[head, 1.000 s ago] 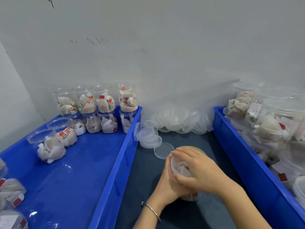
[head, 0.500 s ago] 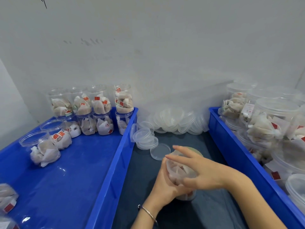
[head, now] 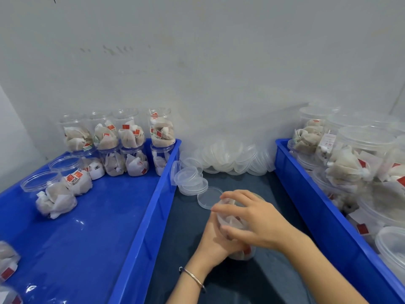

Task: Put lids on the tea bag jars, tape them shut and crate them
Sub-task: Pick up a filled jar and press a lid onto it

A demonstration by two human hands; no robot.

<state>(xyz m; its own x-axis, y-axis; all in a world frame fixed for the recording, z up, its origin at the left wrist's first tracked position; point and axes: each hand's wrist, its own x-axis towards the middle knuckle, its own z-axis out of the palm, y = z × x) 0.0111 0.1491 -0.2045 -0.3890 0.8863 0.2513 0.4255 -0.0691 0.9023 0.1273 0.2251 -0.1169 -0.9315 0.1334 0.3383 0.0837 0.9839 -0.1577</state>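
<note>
Hands meet over a single clear jar (head: 232, 222) of tea bags that stands on the dark table surface (head: 258, 279) between two blue crates. The left hand (head: 215, 242) wraps around the jar's near left side from below, its fingers curled against the wall, a thin bracelet (head: 194, 278) on the wrist. The right hand (head: 252, 220) lies across the jar's top and right side, fingers spread and bent round the upper rim, grasping it. Whether a lid is already seated on this jar cannot be told, since the right hand covers the mouth.

Just beyond the jar to its far left, a loose clear lid (head: 209, 197) lies flat on the table, apart from the fingertips. Farther left, a short stack of lids (head: 191, 179) sits beside the left crate's wall, and a larger heap of lids (head: 232, 157) rests against the grey wall at the far end of the table.

The left blue crate (head: 140, 238) holds lidded jars (head: 122, 141) stacked two high along its far end, two more jars (head: 57, 189) standing nearer on the left, and parts of others at the near left edge. Most of its floor shows bare blue.

The right blue crate (head: 317, 211) is packed with jars of tea bags (head: 350, 163), some upright, some tilted, their red tags showing through the plastic.
</note>
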